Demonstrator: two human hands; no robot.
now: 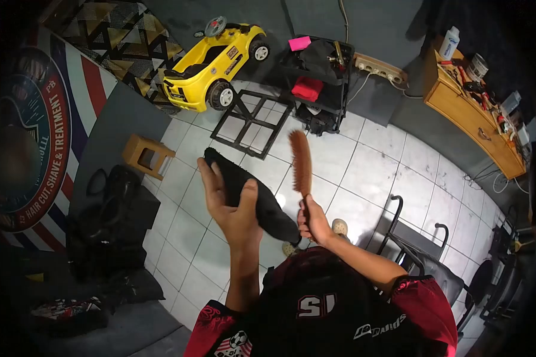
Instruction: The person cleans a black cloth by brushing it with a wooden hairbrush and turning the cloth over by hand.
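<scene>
- The person's left hand (235,217) holds the black item (247,187) with thumb across its near face and fingers around its outer side, probably to support its length; what it is cannot be told.
- The right hand (317,221) is closed around the handle of the brush (302,163), leaving the bristles clear of the fingers.
- The bristles face the black item, yet stand apart from it; the low grip seems to give the brush reach.
- Past the fingertips, the black frame (251,132) lies on the tiled floor (339,160).
- Farther out beyond the left fingers are the yellow toy car (205,65) and, off to their left, the stool (138,156).
- Beyond the brush tip, the black cart (333,95) carries a red cloth (307,88), perhaps for easy reach.
</scene>
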